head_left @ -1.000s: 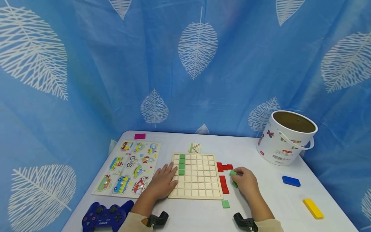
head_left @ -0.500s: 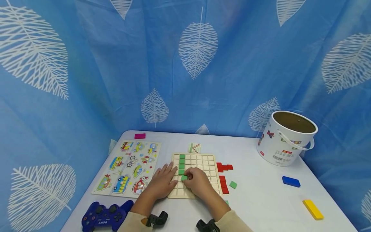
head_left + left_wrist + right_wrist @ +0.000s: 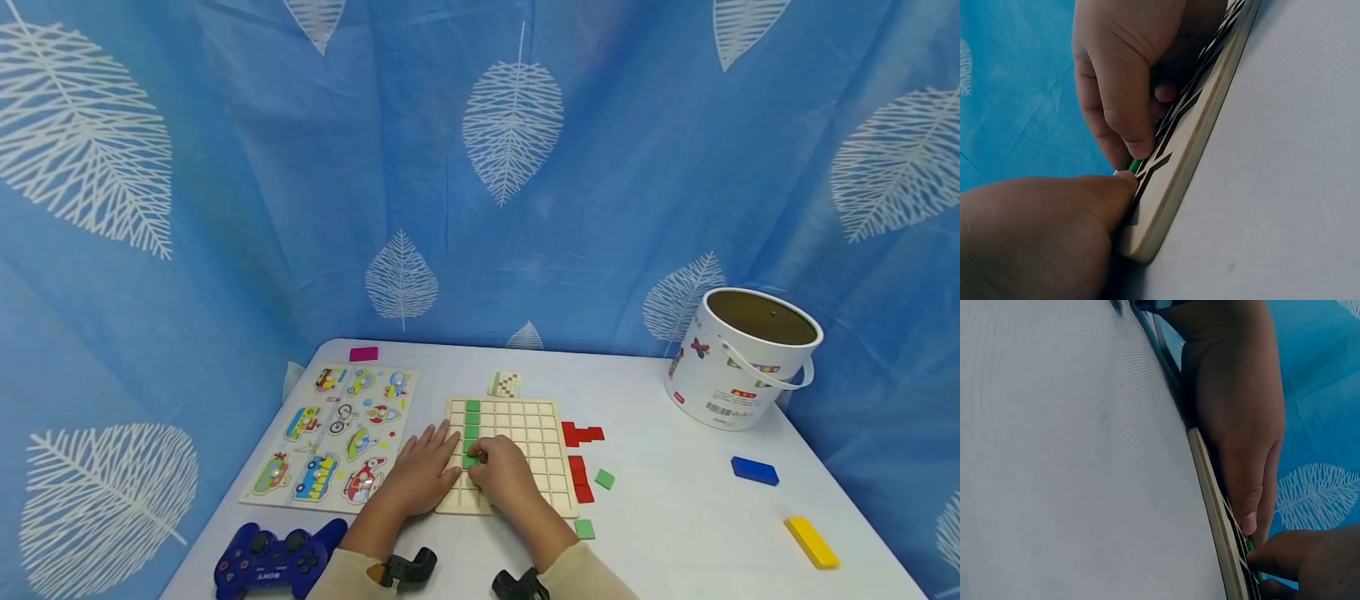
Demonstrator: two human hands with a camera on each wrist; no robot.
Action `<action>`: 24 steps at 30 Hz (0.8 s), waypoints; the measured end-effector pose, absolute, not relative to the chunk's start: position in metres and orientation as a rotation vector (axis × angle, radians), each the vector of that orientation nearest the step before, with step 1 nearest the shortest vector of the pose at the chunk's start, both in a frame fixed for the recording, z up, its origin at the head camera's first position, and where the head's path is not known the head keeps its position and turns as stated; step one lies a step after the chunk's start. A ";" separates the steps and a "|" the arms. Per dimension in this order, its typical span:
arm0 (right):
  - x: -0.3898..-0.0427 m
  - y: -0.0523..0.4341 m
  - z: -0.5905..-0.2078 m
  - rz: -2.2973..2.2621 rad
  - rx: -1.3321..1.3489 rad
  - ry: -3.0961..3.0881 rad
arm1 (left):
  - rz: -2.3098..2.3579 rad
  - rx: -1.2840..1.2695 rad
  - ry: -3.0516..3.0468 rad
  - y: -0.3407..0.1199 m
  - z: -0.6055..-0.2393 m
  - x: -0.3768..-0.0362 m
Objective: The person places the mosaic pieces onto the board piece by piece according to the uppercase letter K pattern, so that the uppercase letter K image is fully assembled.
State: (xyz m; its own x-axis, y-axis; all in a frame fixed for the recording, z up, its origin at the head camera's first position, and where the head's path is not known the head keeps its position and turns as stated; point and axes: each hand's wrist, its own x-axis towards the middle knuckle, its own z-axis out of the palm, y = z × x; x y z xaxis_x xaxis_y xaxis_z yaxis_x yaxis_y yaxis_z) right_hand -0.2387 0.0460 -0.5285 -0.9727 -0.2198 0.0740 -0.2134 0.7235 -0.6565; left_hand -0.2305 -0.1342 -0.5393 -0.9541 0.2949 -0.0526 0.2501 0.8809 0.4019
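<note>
A wooden grid board (image 3: 517,508) lies on the table with a column of green tiles (image 3: 471,432) in its cells. My left hand (image 3: 423,471) rests with spread fingers on the board's left edge. My right hand (image 3: 504,471) has thumb and fingertips pinched at a green tile (image 3: 469,462) at the near end of that column. In the left wrist view, a sliver of the green tile (image 3: 1134,165) shows by the fingertips of my right hand (image 3: 1125,75); the rest is hidden. Loose green tiles (image 3: 604,479) and red tiles (image 3: 579,479) lie right of the board.
A picture puzzle (image 3: 337,442) and a blue game controller (image 3: 273,558) are on the left. Behind the board lies a small pattern card (image 3: 506,384). A white bucket (image 3: 738,367), a blue block (image 3: 754,471) and a yellow block (image 3: 812,542) stand right.
My right hand has moved left from the loose tiles to the board with a green tile, then slightly down onto the column's near end. The left hand has stayed in place.
</note>
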 end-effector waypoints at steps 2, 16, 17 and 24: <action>-0.237 0.047 -0.526 -1.095 -0.386 2.916 | 0.600 0.432 2.937 -0.134 -0.540 -0.231; -0.234 0.204 -0.507 -1.065 0.051 2.927 | 0.607 0.439 2.926 -0.129 -0.538 -0.232; -0.233 0.219 -0.508 -1.036 0.080 2.908 | 0.603 0.437 2.926 -0.129 -0.538 -0.231; -0.220 0.263 -0.524 -0.965 0.069 2.839 | 0.603 0.402 2.920 -0.132 -0.537 -0.229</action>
